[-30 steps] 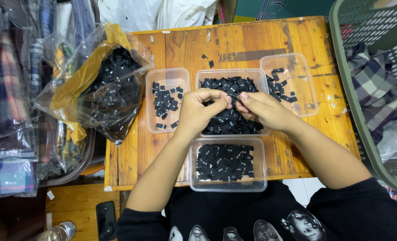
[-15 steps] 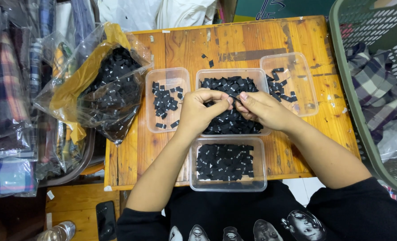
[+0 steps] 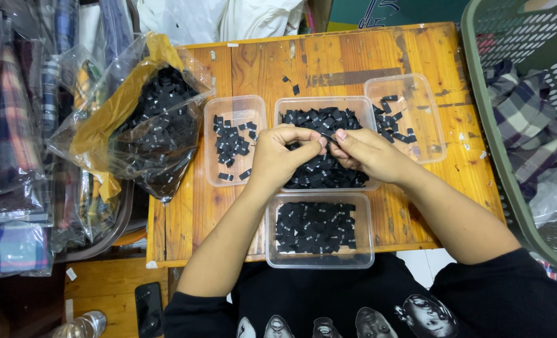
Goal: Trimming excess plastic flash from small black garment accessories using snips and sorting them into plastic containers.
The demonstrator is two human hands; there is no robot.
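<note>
L hand (image 3: 278, 156) & R hand (image 3: 369, 153) meet fingertip to fingertip, both pinching one small black label (image 3: 328, 139) over the middle tray (image 3: 326, 147), which is heaped w/ same labels. 4 clear plastic trays on wooden desk (image 3: 353, 56): left tray (image 3: 234, 141), right tray (image 3: 405, 116), near tray (image 3: 319, 228) at front edge. Open desk room at back. Crinkly label bag (image 3: 141, 125) overhangs left edge; green basket (image 3: 522, 125) just beside right edge.

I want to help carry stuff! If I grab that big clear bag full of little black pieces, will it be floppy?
Probably floppy: the clear plastic bag is crumpled and slumps over the table edge. Packed with small black labels, it is likely fairly heavy, and some could spill from its open mouth.
</note>
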